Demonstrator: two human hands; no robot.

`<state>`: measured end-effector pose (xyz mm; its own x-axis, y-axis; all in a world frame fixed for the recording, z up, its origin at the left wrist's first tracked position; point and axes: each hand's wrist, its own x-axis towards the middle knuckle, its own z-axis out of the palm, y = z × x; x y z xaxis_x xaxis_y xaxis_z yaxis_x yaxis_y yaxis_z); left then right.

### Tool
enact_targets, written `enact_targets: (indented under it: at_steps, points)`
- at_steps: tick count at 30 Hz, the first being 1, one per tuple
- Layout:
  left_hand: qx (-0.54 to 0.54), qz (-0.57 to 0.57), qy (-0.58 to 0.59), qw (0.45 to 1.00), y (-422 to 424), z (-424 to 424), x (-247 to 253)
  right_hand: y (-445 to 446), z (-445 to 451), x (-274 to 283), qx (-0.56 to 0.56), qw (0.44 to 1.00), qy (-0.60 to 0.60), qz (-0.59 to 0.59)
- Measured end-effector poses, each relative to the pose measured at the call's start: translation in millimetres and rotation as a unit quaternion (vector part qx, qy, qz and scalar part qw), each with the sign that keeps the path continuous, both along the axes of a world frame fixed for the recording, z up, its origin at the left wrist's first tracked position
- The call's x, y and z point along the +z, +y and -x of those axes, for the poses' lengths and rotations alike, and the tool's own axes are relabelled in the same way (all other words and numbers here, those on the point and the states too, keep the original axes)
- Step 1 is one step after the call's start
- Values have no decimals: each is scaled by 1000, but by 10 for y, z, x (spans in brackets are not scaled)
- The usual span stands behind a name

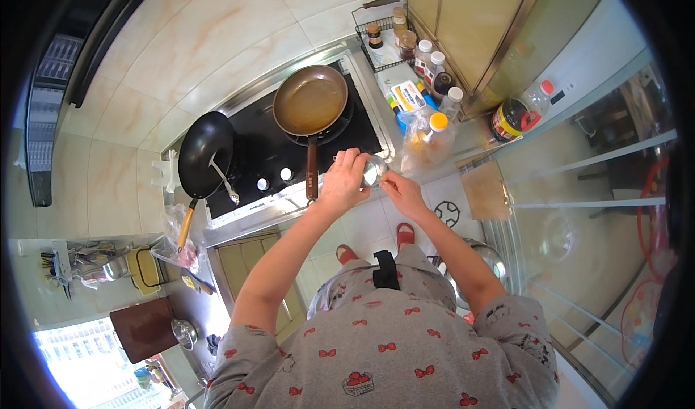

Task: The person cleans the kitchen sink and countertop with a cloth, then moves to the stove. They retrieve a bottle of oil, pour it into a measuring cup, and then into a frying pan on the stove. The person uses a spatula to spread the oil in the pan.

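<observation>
My left hand (pixel 343 183) grips a small, shiny, round clear container (pixel 374 171) beside the front right edge of the hob. The fingertips of my right hand (pixel 405 194) pinch at its near right rim; what lies between them is too small to make out. Just beyond my left hand, a brown frying pan (pixel 311 99) rests on the right burner with a thin layer of yellowish liquid in it. Its wooden handle (pixel 311 170) points towards me, left of that hand.
At the left of the black hob (pixel 255 154) leans a black wok (pixel 205 156), a metal ladle (pixel 223 181) against it. Right of the hob are a plastic-bagged bottle with a yellow cap (pixel 434 132), several seasoning bottles (pixel 434 67) and a wire basket (pixel 380 64). A glass door (pixel 575 202) stands farther right.
</observation>
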<state>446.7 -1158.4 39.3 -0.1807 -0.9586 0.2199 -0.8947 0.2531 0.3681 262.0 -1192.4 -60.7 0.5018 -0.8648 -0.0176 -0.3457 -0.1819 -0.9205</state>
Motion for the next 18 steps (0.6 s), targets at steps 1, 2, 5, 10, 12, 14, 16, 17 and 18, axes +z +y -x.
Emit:
enact_targets:
  at_steps: [1, 2, 5, 10, 12, 14, 16, 17, 18]
  points:
    - [0, 14, -6, 1000, -2, -9, 1, -7, -29, -4, -6, 1000, 3, -3]
    - [12, 9, -12, 1000, 0, -20, 9, -13, -59, -12, -12, 1000, 6, -6]
    - [27, 68, 0, 997, 7, -32, 56, -29, -168, -131, -41, 998, -33, -22]
    - [202, 67, 278, 937, 252, 41, -76, -113, -323, -460, -97, 987, -118, -40]
    - [258, -10, 540, 801, 420, 88, -259, -146, -348, -543, -103, 987, -122, -34]
    - [290, -73, 710, 638, 621, 135, -447, -189, -389, -439, -104, 990, -95, -12]
    - [286, -135, 823, 472, 799, 177, -701, -265, -389, -370, -88, 993, -73, -17]
    - [291, -152, 844, 424, 833, 166, -829, -303, -391, -353, -81, 995, -62, -19]
    - [294, -172, 863, 373, 858, 171, -954, -313, -393, -361, -87, 994, -64, -12]
